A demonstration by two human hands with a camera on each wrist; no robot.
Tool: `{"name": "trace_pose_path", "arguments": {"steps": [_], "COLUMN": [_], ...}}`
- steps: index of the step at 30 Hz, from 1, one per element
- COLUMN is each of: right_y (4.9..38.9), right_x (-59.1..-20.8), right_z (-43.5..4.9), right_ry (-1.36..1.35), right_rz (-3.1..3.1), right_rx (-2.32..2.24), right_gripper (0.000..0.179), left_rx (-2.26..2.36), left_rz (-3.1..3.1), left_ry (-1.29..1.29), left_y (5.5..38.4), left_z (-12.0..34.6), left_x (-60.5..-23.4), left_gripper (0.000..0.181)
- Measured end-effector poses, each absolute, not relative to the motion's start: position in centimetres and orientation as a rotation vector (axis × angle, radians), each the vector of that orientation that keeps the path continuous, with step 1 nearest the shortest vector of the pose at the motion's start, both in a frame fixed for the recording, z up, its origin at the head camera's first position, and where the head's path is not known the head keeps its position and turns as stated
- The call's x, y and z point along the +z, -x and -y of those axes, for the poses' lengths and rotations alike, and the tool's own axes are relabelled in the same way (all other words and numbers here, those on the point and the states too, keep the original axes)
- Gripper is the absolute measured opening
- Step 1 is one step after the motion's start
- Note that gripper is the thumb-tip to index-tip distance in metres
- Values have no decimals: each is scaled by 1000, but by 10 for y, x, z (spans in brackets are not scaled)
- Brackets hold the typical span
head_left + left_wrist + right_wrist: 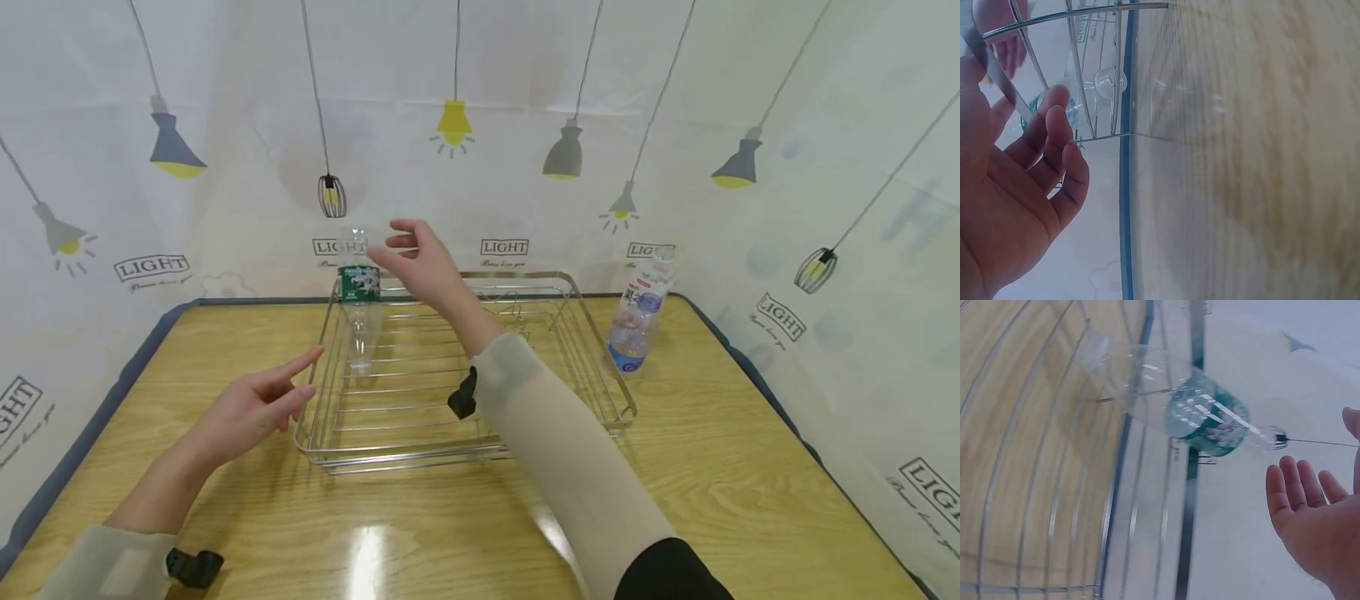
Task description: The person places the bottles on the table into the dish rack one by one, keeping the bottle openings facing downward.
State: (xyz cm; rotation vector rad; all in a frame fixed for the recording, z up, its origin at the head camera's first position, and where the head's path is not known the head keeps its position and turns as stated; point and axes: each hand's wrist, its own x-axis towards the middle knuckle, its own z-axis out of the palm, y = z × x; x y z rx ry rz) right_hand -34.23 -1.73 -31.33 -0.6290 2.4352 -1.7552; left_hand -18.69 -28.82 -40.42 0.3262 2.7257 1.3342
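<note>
A clear plastic bottle with a green label stands in the wire rack, narrow end down, at its left side. My right hand is just right of the bottle's upper end, palm turned toward it. In the right wrist view that hand shows spread, relaxed fingers apart from the bottle. My left hand is at the rack's left rim, index finger straight against it and thumb close by. Up close in the left wrist view, the left hand has loosely bent fingers beside the rim.
Outside the rack on the right, a second clear bottle with a white and purple label stands on the wooden table. Bent wire shows at the rack's back right. A lamp-printed cloth hangs behind and along the sides.
</note>
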Motion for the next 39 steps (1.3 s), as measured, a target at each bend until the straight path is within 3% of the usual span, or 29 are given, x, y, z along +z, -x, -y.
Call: {"name": "trace_pose_path", "arguments": {"steps": [10,23,39], "right_y": [310,276,275], "right_x": [-270,-254,-288], "right_z": [-19,-100,-252], "right_ry": [893,987,901], "right_rz": [-2388,-2452,-2614], "right_rx": [-1769,-1664,-1852], "right_gripper": [54,48,37], "left_rx": [1356,1389,1396], "left_rz": [-2732,-2702,-2677], "left_ry": [-338,-334,-342], "left_y": [185,184,186], "left_z": [289,289,288], "left_x": [-402,-408,-408], "left_gripper": [62,61,62]}}
